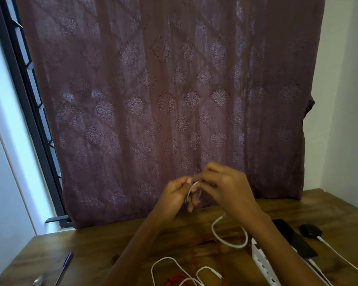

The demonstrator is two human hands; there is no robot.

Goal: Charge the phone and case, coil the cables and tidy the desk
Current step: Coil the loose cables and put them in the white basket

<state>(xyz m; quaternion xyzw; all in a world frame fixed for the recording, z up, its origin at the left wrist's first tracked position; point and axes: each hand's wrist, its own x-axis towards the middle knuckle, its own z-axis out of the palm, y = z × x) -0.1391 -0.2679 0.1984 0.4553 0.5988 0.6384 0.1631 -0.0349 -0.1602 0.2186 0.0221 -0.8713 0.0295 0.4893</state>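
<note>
The thin white charging cable [191,187] was raised above the brown wooden surface [116,242], pinched between both hands: left hand [177,195] and right hand [225,186] close together, clamped on it, apparently mid-coil. The black slab phone [293,238] and the dark rounded case [310,230] each seemed plugged in beside the white power strip [265,263]. Loose white loops [167,267] and a red cord [196,263] remained uncoiled.

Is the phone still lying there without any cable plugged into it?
No, the phone lies flat on the desk with a white cable plugged into its near end.
</note>
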